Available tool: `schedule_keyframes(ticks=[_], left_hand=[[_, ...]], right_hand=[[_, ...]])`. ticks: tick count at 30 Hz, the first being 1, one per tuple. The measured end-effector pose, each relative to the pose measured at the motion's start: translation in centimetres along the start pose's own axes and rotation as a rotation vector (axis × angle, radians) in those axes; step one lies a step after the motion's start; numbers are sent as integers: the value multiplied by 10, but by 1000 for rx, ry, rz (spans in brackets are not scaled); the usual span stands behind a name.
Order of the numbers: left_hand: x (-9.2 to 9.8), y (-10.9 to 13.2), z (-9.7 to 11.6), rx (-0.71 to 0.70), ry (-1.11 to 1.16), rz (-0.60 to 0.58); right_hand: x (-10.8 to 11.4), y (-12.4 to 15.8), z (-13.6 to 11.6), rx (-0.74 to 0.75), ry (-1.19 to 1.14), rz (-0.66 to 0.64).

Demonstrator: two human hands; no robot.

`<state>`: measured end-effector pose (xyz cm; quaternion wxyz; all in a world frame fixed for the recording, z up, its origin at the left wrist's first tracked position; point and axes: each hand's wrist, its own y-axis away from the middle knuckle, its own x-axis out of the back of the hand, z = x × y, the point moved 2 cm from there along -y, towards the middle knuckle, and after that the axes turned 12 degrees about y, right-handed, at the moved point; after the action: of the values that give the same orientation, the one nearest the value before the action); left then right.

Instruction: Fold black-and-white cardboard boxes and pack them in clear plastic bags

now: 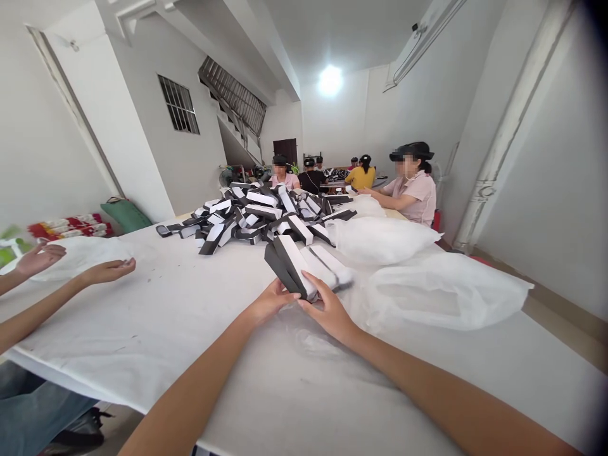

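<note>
Along the near edge of the white-covered tabletop, I have both hands on a narrow black-and-white cardboard box, held at a tilt. My left hand cups its lower end and my right hand presses along its side, with the fingers of both clamped on it. It looks light and stiff, though its thin corners could dent under a hard squeeze, so I would keep my hold on the long flat sides. Just beside it lie more boxes of the same kind, against a crinkly translucent plastic bag. A second plastic bag sits toward the right edge. Farther along, a heaped pile of boxes spreads across the tabletop, and at the left a co-worker's hand hangs open just above the cloth.
</note>
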<state>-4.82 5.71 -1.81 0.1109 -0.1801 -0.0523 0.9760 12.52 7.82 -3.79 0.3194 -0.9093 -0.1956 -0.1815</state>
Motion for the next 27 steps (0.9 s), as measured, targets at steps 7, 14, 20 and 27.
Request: schedule_keyframes(ticks=[7,14,20,27], left_hand=[[12,-5,5,-135,229,91],[9,-1,16,-168,323,150],[8,-3,13,-206,341,176],[6,-2,14,-200,320,178]], right_hand=[[0,2,-5,22,-67,19],[2,1,-10,-109,-286,-116],[3,-1,-9,-153,-259,-57],[3,-3,-6,-198,-257,-72]])
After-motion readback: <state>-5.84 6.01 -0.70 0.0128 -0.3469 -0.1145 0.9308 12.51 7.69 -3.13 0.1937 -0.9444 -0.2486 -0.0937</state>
